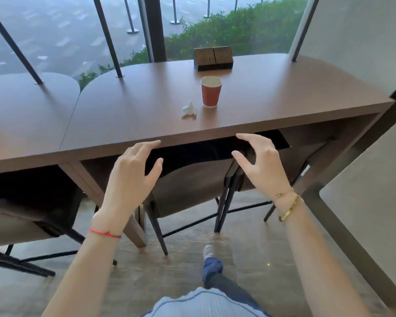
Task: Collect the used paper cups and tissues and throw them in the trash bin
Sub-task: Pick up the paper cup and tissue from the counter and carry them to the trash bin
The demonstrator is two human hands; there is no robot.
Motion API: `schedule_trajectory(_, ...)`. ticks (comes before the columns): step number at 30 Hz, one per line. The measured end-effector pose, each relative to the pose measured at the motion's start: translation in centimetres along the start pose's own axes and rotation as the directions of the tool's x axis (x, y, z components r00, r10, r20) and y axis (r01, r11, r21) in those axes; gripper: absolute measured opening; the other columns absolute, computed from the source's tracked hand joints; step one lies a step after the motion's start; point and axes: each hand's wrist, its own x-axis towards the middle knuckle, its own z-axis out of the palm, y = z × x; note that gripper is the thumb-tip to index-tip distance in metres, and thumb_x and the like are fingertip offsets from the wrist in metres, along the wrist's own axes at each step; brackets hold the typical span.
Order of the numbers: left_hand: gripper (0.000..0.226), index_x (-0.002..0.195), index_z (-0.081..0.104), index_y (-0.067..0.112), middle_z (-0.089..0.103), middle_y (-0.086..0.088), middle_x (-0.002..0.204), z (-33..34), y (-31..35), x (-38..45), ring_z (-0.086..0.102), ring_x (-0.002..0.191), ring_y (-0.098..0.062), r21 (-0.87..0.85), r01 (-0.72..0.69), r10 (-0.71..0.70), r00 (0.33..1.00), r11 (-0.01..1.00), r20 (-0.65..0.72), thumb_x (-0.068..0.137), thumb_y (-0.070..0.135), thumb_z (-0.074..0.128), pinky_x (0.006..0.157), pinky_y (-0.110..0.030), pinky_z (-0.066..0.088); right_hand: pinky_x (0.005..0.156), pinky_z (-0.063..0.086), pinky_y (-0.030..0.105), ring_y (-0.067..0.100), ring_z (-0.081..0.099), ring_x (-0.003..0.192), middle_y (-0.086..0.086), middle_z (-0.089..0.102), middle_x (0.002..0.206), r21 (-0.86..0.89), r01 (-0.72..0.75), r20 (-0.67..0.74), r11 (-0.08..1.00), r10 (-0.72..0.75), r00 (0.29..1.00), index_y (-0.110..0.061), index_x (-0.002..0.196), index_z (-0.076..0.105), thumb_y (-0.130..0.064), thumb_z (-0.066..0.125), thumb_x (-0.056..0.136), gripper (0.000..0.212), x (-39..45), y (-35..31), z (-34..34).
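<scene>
A red paper cup with a white rim and pale inside [211, 91] is seen standing upright a little right of the centre of the frame, on the long brown wooden table [128, 115]. A small crumpled white tissue [189, 109] lies just beside it to the left, apart from it and nearer the table's front edge. Behind the cup, toward the upper middle of the frame, a dark wooden box-shaped holder [213, 58] is set near the window. Both hands are held in the air in front of the table edge, in the lower half of the frame: the left hand [133, 177], a red thread at its wrist, and the right hand [264, 162], with gold bracelets, are spread with fingers loosely extended, and nothing is gripped by either. A brown chair back [188, 191] is tucked under the table between them. No trash bin is shown, so its place cannot be told. The collecting is judged not yet begun. From here the cup could be tipped if it is struck on the reach over the edge, and any liquid left inside, which cannot be made out, would be spilled. The light tissue could be brushed off the table by a sleeve or forearm, or dropped if it is pinched too loosely.
</scene>
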Motion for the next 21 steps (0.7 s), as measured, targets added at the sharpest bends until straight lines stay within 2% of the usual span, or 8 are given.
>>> schedule_trajectory(5,0.041,0.134,0.054,0.017,0.059,0.000,0.131,4.5,0.0,9.1,0.055,0.119,-0.017,0.012,0.052,-0.052,0.998,0.999,-0.027,0.094,0.027,0.058,0.101,-0.036,0.046,0.101,0.028,0.018,0.019,0.045,0.123,0.001,0.055,0.129,0.004,0.002,-0.008,1.000,-0.002,1.000,-0.014,0.131,0.049,-0.032,0.064,0.088,0.049,11.0,4.6,1.7)
schedule_trajectory(11,0.046,0.136,0.052,0.016,0.056,-0.001,0.133,9.7,-0.2,17.7,0.052,0.123,-0.019,0.024,0.155,-0.154,0.987,0.988,-0.033,0.092,0.028,0.061,0.100,-0.039,0.046,0.103,0.027,0.024,0.024,0.040,0.127,0.008,0.046,0.137,0.053,-0.009,0.037,0.999,0.007,0.999,-0.010,0.139,0.036,-0.037,0.073,0.078,0.076,21.5,8.5,5.0)
schedule_trajectory(16,0.053,0.136,0.052,0.016,0.055,-0.001,0.134,13.0,-0.8,22.0,0.049,0.123,-0.022,0.037,0.190,-0.192,0.979,0.981,0.066,0.087,0.029,0.066,0.099,-0.039,0.044,0.109,0.032,0.043,0.027,0.039,0.130,0.010,0.043,0.139,0.123,-0.051,0.133,0.991,0.034,0.990,-0.010,0.142,0.028,-0.038,0.080,0.069,0.094,26.2,10.3,8.1)
schedule_trajectory(21,0.050,0.136,0.052,0.018,0.056,0.001,0.132,15.0,-1.5,23.9,0.047,0.118,-0.023,0.055,0.210,-0.215,0.968,0.976,0.127,0.087,0.027,0.063,0.095,-0.039,0.044,0.108,0.035,0.041,0.024,0.039,0.129,0.005,0.040,0.142,0.202,-0.075,0.199,0.977,0.034,0.979,-0.015,0.143,0.026,-0.040,0.080,0.068,0.096,27.7,11.3,10.3)
